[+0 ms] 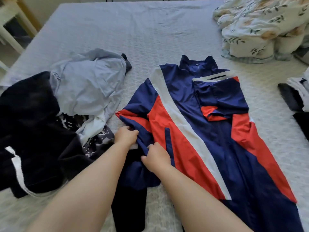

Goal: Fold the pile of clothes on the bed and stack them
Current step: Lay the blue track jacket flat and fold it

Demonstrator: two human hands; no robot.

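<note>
A navy, red and white jacket (209, 131) lies spread on the bed (150, 34), collar toward the far side, its right sleeve folded across the chest. My left hand (126, 135) grips the bunched left sleeve near the jacket's left edge. My right hand (156, 156) pinches the same navy sleeve fabric a little nearer to me. An unfolded pile sits to the left: a light blue garment (88, 86), a black garment with a white stripe (33, 131) and a black-and-white patterned piece (98, 139).
A crumpled floral duvet (264, 25) fills the far right corner. Dark and white clothes (297, 97) lie at the right edge. A dark garment (128, 206) lies under my arms near the front. A white wooden frame (10, 30) stands beside the bed at left.
</note>
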